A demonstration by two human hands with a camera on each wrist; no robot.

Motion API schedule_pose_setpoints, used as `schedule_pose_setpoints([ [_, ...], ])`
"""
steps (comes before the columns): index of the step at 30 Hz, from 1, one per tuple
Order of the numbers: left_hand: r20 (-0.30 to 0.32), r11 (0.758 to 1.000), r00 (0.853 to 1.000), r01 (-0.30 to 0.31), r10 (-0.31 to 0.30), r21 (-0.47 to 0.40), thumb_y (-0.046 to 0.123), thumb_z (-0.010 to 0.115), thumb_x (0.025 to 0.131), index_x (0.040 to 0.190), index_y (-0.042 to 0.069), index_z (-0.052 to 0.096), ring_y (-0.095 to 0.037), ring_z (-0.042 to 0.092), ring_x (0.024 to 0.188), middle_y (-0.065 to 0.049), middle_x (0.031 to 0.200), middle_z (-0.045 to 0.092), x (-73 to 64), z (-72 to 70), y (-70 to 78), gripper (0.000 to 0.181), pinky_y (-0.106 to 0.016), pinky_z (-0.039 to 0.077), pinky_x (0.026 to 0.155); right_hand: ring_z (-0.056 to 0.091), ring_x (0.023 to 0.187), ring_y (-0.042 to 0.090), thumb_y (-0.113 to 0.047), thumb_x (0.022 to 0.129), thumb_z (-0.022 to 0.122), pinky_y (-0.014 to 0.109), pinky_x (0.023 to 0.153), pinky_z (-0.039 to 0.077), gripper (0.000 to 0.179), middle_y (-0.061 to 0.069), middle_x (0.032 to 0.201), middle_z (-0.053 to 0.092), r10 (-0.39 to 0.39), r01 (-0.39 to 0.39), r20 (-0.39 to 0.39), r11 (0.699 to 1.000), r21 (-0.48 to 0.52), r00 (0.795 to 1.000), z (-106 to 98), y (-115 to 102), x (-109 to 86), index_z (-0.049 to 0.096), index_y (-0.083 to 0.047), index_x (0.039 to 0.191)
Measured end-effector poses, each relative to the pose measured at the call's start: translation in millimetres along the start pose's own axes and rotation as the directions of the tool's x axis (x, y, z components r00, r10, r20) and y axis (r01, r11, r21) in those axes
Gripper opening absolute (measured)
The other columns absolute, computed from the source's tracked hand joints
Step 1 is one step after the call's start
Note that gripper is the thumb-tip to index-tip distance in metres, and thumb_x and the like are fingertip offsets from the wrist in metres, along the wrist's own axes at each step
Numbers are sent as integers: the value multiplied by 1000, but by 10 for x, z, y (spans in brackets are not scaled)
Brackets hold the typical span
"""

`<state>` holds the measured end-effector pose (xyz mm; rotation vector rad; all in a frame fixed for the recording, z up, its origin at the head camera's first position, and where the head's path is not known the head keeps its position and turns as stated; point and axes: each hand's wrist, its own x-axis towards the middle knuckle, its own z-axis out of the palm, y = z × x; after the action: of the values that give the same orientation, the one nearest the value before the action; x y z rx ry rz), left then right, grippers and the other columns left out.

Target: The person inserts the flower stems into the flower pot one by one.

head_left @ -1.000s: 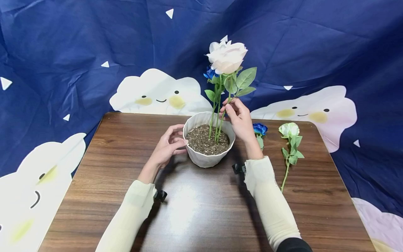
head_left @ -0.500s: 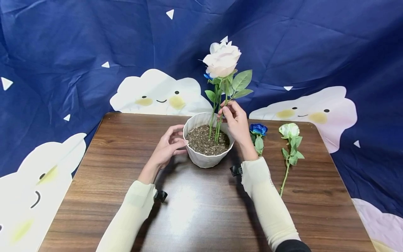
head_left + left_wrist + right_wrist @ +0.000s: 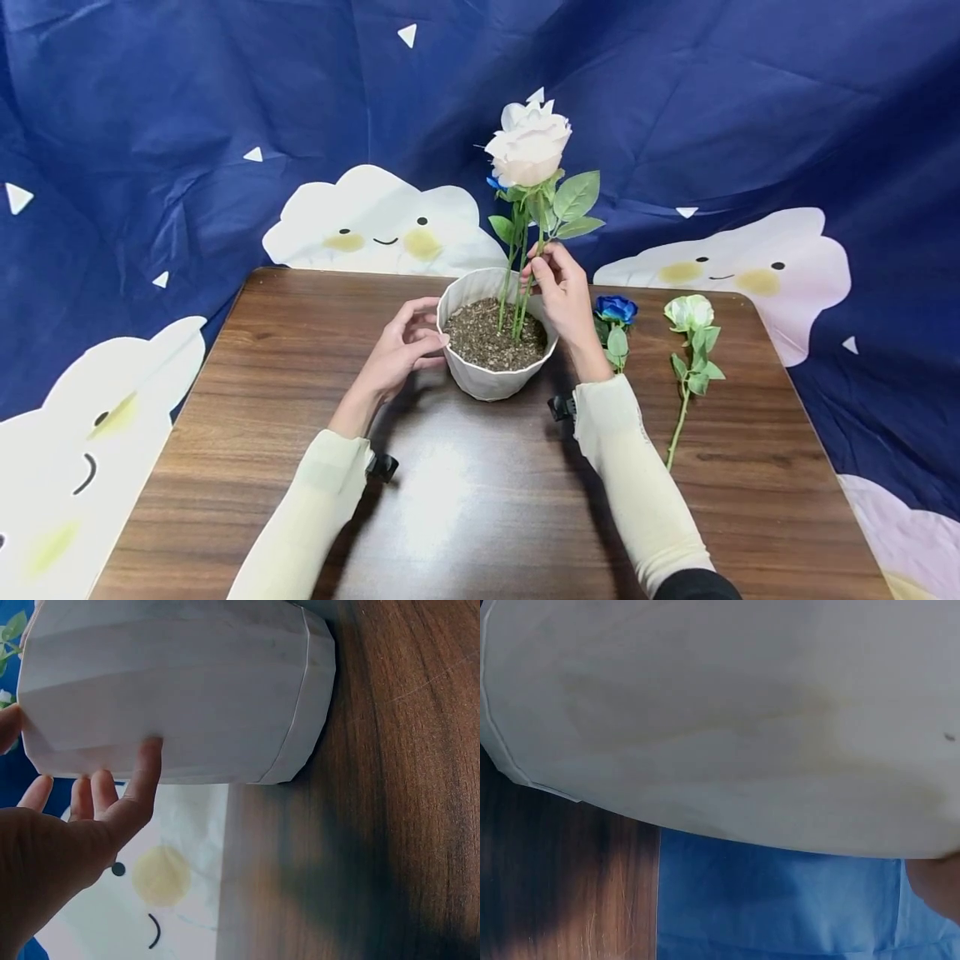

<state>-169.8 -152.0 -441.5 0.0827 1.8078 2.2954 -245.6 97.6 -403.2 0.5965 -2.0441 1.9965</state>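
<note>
A white faceted flowerpot (image 3: 489,382) filled with dark soil (image 3: 476,337) stands near the table's far edge. My left hand (image 3: 399,343) rests spread against its left side, thumb at the rim and fingertips on the outer wall (image 3: 187,697). Between thumb and fingers, my right hand (image 3: 566,292) pinches the stem of a large white rose (image 3: 528,148) above the pot's right rim. Its stem reaches down to the soil beside other green stems. Behind the white bloom, a blue rose (image 3: 496,183) is mostly hidden. In the right wrist view, the pot wall (image 3: 705,735) covers most of the hand.
Right of the pot, another blue rose (image 3: 617,309) lies on the table (image 3: 465,517), partly covered by my right arm. Farther right lies a pale green-white rose (image 3: 688,312) with its stem toward me. A navy cloth (image 3: 187,92) with cloud faces hangs behind.
My right hand has moved slightly left and down with the white rose, bringing its stem closer to the others. The left hand stays on the pot.
</note>
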Motion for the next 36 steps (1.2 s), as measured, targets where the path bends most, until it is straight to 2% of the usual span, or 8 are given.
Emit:
schedule_pose_setpoints([
  [5,2,1000,1000,-3,3,4,-3,66,90,148,6,41,-17,60,98,-20,130,43,-7,7,9,64,-58,57,93,64,75,28,2,105,47,39,62,61,19,31,90,60,13,-13,7,1000,-21,1000,48,-156,-43,53,20,111],
  [11,-3,1000,1000,0,0,1,-5,65,90,148,6,40,-16,60,98,-19,130,43,-13,0,15,64,-54,59,91,64,73,22,3,105,46,35,62,61,19,31,90,60,25,-25,28,1000,-18,999,88,-294,-55,52,19,110],
  [20,-6,1000,1000,5,-5,13,-4,66,89,148,7,41,-19,60,99,-23,133,43,-23,-8,19,65,-53,59,91,64,88,49,1,103,53,42,74,64,30,37,103,65,49,-45,58,997,-60,997,38,-277,-42,57,16,129],
  [23,-11,1000,1000,5,-4,11,-4,65,89,148,7,41,-18,60,100,-21,132,43,-17,3,18,64,-56,58,92,67,89,44,-1,102,56,39,78,64,32,38,106,64,69,-67,37,995,-71,997,-22,-244,-37,57,15,130],
  [26,-7,1000,1000,4,-4,3,-4,65,90,148,7,41,-18,60,100,-18,130,43,-4,29,16,64,-62,54,95,70,83,24,0,101,58,34,76,64,30,40,106,63,82,-83,-23,995,-57,996,-136,-211,-41,60,17,126],
  [30,-10,1000,1000,6,-6,1,-4,65,90,148,8,42,-17,59,99,-16,128,43,8,44,13,64,-64,53,96,68,80,5,0,101,57,25,73,63,27,21,96,71,61,-66,-60,994,-83,996,-293,-205,-51,63,16,122],
  [33,-19,1000,1000,8,-8,6,-4,65,90,148,8,42,-18,59,100,-16,129,43,-2,37,20,64,-61,55,94,68,79,7,0,101,57,24,71,63,26,-3,90,71,50,-55,-50,993,-108,998,-373,-213,-70,64,17,120],
  [36,-19,1000,1000,13,-13,14,-3,65,90,148,8,41,-19,59,101,-17,129,43,-11,28,28,64,-57,57,93,69,78,13,2,101,56,27,71,64,26,-11,87,70,48,-53,-54,995,-81,997,-448,-201,-98,62,20,119],
])
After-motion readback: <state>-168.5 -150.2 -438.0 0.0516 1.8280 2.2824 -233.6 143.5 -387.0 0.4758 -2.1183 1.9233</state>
